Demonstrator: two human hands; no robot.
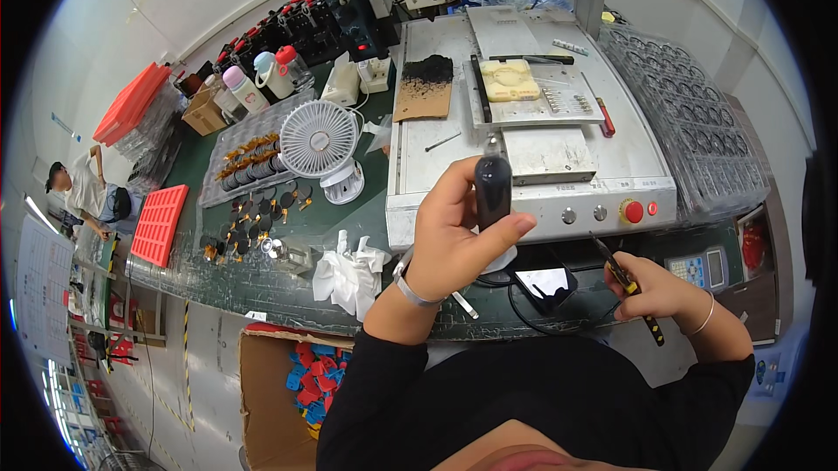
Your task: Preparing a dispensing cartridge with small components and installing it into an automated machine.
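Note:
My left hand (449, 235) is raised in front of the white machine, its fingers and thumb wrapped round a glossy black, rounded object (494, 192) with a small metallic tip at its top. I cannot make out its exact kind. Lower and to the right, my right hand (650, 286) grips a slim black-and-yellow handled tool (624, 276) with a thin point aimed away from me. Between the hands, a small white-and-black device (543, 286) lies on the green bench beside black cables. Crumpled white tissue (349, 275) sits left of my left wrist.
The machine (419, 200) carries a metal fixture with a cream block (511, 80), a red-handled screwdriver (606, 117) and a red button (631, 211). A white fan (319, 139), small black parts and bottles stand left. Clear trays (681, 113) are stacked right. A carton (253, 392) is below.

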